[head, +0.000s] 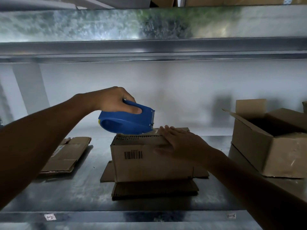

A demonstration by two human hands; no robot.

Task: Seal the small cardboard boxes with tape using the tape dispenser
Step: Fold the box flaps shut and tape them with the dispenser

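Note:
A small cardboard box (142, 161) with a barcode on its front stands in the middle of a metal shelf, on flattened cardboard. My left hand (114, 100) grips the handle of a blue tape dispenser (127, 121), whose underside rests on the box's top at the left. The dispenser's toothed blade points right. My right hand (181, 143) lies flat with straight fingers on the box's top right edge, thumb down the front face, just right of the dispenser.
An open cardboard box (272, 146) stands at the right on another piece of cardboard. A flattened box (66, 155) lies at the left. The metal shelf (74, 188) has a front lip with small labels; an upper shelf (149, 47) hangs overhead.

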